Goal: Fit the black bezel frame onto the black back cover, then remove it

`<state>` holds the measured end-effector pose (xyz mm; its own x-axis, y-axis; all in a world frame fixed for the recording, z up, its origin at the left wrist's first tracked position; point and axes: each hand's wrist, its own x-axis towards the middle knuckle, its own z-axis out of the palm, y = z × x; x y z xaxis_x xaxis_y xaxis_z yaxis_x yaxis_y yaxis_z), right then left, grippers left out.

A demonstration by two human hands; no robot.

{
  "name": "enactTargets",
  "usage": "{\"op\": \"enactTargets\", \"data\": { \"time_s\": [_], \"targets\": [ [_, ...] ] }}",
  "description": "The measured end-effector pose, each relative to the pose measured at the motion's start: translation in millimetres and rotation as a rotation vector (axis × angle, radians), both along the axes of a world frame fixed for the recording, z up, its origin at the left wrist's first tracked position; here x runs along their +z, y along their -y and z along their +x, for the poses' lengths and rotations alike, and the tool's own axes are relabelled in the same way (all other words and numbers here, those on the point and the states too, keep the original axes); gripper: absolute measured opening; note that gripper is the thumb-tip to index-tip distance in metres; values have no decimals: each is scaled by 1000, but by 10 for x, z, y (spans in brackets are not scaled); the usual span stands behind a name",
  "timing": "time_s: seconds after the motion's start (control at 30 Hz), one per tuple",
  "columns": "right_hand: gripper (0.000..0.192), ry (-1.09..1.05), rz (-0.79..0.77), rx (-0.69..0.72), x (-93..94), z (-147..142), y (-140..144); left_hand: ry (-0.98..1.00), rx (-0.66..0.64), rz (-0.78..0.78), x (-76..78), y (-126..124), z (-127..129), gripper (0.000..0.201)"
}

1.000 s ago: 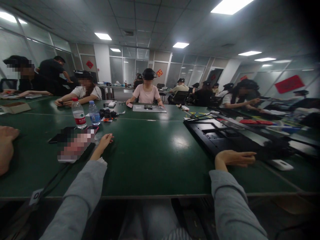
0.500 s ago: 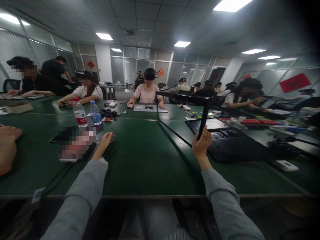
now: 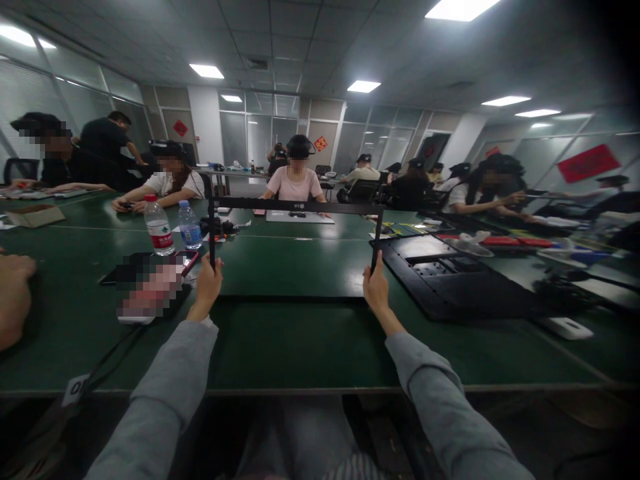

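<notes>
Hands at mid-frame: left hand point(image 3: 209, 283) and right hand point(image 3: 376, 288) each pinched on a side rail of a thin black frame point(image 3: 295, 207), held upright, lower edge seemingly on the green bench point(image 3: 300, 333), likely for steadiness. At right, flat black panel point(image 3: 450, 277). At left, two water bottles point(image 3: 159, 228) beside a phone point(image 3: 150, 283).

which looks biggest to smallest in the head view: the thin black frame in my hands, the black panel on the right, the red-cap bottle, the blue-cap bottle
1. black panel
2. thin black frame, similar in span, so unsure
3. red-cap bottle
4. blue-cap bottle, farther away
</notes>
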<state>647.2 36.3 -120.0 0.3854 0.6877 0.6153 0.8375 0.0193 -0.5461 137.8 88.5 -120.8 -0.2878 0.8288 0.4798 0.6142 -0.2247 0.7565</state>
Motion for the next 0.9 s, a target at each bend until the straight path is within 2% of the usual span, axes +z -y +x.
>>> {"op": "enactTargets", "data": {
  "time_s": [0.13, 0.27, 0.33, 0.57, 0.73, 0.9],
  "targets": [
    [61, 9, -165, -13, -116, 72, -32, -107, 58, -81, -27, 2, -15, 43],
    [33, -28, -325, 11, -221, 155, -104, -293, 62, -274, -88, -53, -98, 36],
    [29, -43, -353, 42, -249, 198, -133, -383, 41, -359, -123, -76, -140, 38],
    [39, -110, -326, 158, -311, 250, -177, -543, 63, -390, -192, -92, -210, 40],
    [36, -34, -232, 126, -363, 236, -233, -504, 66, -315, -154, -33, -170, 38],
    [40, 57, -228, 179, -427, 273, -294, -488, 82, -364, -146, -8, -139, 40]
  ]
}}
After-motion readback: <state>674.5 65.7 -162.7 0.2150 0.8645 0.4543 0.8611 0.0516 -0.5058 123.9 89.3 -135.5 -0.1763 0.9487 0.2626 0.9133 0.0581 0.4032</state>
